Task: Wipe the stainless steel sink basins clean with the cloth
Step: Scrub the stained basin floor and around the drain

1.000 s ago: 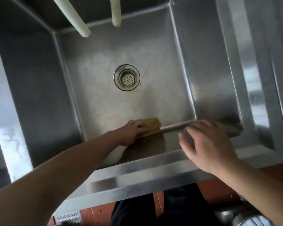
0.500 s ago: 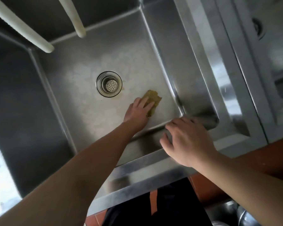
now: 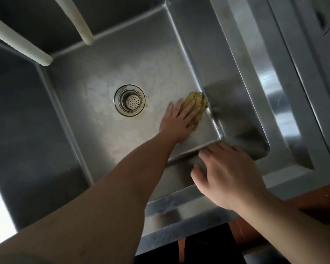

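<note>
Left hand [image 3: 176,121] presses one yellow cloth [image 3: 196,107] flat-fingered against the basin wall [image 3: 236,103], one drain strainer [image 3: 129,100] to its left, right hand [image 3: 229,175] relaxed on the rim [image 3: 181,204].

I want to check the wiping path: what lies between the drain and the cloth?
In the head view, only bare basin floor, between drain and cloth.

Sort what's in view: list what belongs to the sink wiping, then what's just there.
In use: left hand pressing yellow cloth; sink basin; right hand on front rim.
Just there: drain strainer; two white pipes.
</note>
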A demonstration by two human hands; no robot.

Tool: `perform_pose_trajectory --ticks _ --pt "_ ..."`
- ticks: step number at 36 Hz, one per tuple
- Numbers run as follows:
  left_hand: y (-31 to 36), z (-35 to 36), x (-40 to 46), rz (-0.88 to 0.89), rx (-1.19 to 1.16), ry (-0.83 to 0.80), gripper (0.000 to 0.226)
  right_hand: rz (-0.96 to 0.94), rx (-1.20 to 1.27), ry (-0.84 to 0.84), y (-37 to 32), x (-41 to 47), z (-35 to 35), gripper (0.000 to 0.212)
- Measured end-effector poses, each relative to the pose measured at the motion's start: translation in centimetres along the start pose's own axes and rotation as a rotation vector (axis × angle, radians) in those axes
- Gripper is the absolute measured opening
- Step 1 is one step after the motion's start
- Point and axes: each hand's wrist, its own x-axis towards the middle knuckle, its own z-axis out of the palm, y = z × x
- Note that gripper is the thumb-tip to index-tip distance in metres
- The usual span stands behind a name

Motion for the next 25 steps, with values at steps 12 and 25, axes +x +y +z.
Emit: perform_pose_trajectory --ticks 12,25 --pt "-11.5 0.0 -6.7 0.018 0.234 0.064 0.061 0.005 0.007 0.043 0.0 -0.1 0.2 0.021" --pt "-12.4 2.3 -18.4 0.243 0.014 -0.219 0.068 -0.020 0.002 0.045 -0.3 -0.1 0.0 0.021"
